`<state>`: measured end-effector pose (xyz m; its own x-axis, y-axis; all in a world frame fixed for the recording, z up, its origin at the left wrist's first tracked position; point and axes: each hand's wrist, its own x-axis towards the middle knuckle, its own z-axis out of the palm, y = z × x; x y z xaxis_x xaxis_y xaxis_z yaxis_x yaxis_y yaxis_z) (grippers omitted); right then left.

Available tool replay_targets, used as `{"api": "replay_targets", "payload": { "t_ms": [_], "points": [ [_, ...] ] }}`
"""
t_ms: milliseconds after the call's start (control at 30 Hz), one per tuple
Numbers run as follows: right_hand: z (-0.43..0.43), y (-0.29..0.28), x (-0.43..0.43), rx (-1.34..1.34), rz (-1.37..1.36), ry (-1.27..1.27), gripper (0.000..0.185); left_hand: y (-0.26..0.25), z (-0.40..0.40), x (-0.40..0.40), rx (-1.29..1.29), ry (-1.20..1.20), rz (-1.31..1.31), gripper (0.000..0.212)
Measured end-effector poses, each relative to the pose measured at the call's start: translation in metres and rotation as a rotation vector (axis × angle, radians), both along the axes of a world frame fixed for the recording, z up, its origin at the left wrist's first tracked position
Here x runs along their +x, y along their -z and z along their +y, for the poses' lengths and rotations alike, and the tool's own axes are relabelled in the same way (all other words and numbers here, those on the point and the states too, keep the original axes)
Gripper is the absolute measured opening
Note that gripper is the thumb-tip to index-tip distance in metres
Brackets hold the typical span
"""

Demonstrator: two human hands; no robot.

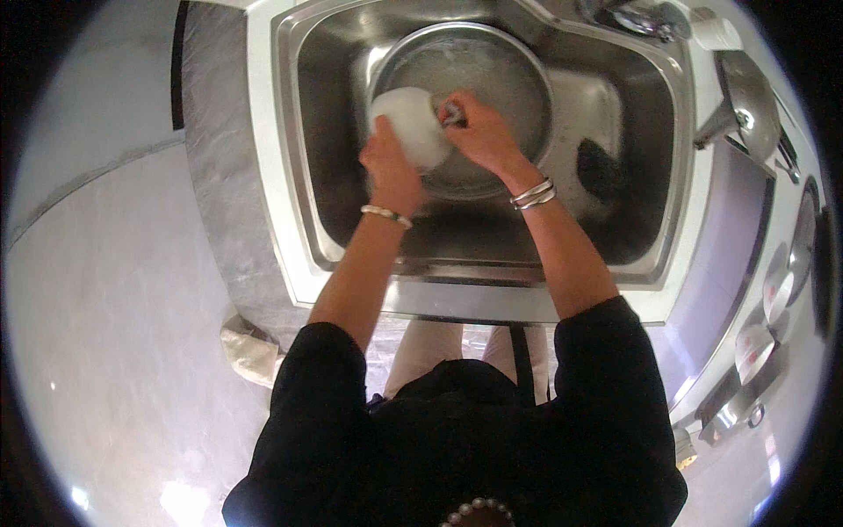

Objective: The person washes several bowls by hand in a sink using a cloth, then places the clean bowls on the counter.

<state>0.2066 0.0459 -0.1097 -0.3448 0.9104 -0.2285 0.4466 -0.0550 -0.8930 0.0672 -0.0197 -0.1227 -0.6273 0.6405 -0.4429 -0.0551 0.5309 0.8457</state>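
Observation:
A white bowl (416, 122) is tilted over a large round metal basin (544, 85). My left hand (393, 165) grips its near left side, with the thumb on the white surface. In my right hand (484, 135) is a small greyish scrubber (452, 114), pressed at the bowl's right edge; the fingers hide most of it, so its exact kind is unclear. Cloudy water appears to fill the basin under both hands. The basin stands in a stainless steel sink (632, 79), left of its middle.
A metal faucet (642, 20) and a white cup (721, 33) stand at the upper right. Along the right counter are a metal pan (754, 109), white bowls (779, 296) and a metal pot (724, 415). A dark patch (599, 171) shows on the sink floor. A beige cloth (247, 352) is at lower left.

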Motion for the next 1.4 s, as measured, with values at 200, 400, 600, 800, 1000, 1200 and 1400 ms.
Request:
{"api": "replay_targets", "payload": {
  "t_ms": [200, 400, 600, 800, 1000, 1200, 1400],
  "points": [
    [-0.008, 0.022, 0.045, 0.318, -0.648, -0.536, 0.041, -0.062, 0.034, 0.001, 0.218, 0.067, 0.04, 0.025],
    [-0.023, -0.071, 0.033, -0.694, 0.63, 0.147, 0.052, -0.092, 0.014, -0.009, 0.643, 0.977, 0.875, 0.022],
    [-0.039, -0.014, 0.033, 0.12, 0.51, -0.375, 0.044, -0.181, 0.027, 0.015, 0.661, 1.644, 1.082, 0.025],
    [-0.093, -0.069, -0.02, -0.95, 0.879, 0.128, 0.026, -0.258, 0.034, 0.03, 0.497, 1.841, 0.974, 0.022],
    [-0.088, -0.121, 0.037, 0.432, -0.07, 0.104, 0.023, -0.33, 0.031, 0.001, 0.997, 1.17, 0.727, 0.015],
    [-0.043, -0.178, 0.199, 0.736, -0.603, 0.482, 0.028, -0.315, 0.042, -0.012, 0.491, 0.906, 0.05, 0.022],
    [-0.095, -0.269, 0.444, 0.078, 0.122, 1.181, 0.036, -0.302, 0.013, 0.037, 0.355, 0.947, -0.006, 0.02]
  ]
}}
